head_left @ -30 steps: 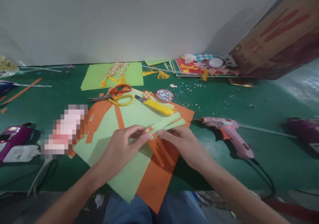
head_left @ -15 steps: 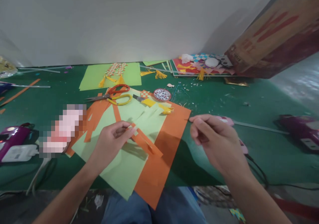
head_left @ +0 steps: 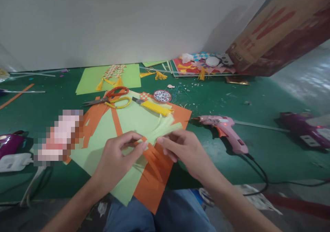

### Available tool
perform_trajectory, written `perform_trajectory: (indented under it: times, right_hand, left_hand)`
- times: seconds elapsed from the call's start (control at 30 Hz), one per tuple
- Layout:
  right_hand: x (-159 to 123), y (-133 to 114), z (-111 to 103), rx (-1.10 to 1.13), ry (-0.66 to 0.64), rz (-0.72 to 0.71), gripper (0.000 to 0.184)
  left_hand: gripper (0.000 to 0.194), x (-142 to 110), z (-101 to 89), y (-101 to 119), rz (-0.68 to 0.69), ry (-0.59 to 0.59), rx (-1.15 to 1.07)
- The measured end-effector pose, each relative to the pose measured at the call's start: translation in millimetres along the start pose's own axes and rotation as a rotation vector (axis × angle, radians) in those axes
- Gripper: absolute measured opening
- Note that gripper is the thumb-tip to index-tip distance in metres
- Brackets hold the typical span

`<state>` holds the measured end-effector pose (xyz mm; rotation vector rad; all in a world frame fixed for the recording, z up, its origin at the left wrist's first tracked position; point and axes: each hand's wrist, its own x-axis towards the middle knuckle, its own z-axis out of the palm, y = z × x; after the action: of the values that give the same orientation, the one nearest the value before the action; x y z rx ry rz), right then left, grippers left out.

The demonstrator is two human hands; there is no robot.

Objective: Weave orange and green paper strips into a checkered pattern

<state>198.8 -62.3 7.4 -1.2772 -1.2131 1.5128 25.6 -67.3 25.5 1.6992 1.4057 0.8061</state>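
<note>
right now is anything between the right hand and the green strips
Nothing visible: the right hand is right at the green strips, though blur hides whether it touches. The cutter lies beyond them and the glue gun off to the right, neither in between.

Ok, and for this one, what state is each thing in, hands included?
Left hand: pinching the paper strips
Right hand: fingers at the strips, grip unclear
Paper strips: partly woven, ends loose
Scissors: lying flat, handles apart
Yellow cutter: lying down, blade out
Glue gun: on its side, red light on, stick in the back
Small dish: filled with small pieces
Purple socket box on the right: red light on
</note>
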Motion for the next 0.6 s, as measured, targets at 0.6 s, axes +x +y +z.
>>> perform_trajectory:
  times: [0.6]
  right_hand:
    - [-10.0,7.6,1.0,-0.387,0.288,-0.354,0.01]
  left_hand:
    - [0.02,3.7,5.0,3.0,-0.081,-0.054,0.002]
